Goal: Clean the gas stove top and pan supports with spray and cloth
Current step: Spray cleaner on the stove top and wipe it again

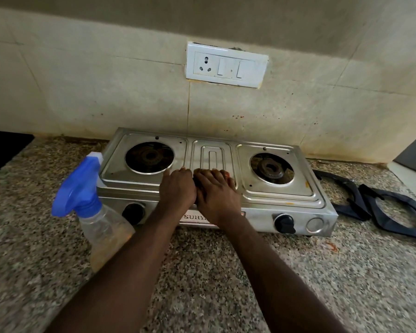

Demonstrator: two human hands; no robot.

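A steel two-burner gas stove stands on the counter against the wall, with both burners bare. My left hand lies palm down on the stove's middle front, nothing visible in it. My right hand presses beside it, touching it, fingers spread over a small dark cloth; a reddish bit shows at the fingertips. Most of the cloth is hidden. Two black pan supports lie on the counter right of the stove. A clear spray bottle with a blue head stands at the stove's left front corner.
The speckled granite counter spreads out in front of the stove. A white socket and switch plate is on the stained tiled wall above. Black knobs sit on the stove's front. A dark surface lies far left.
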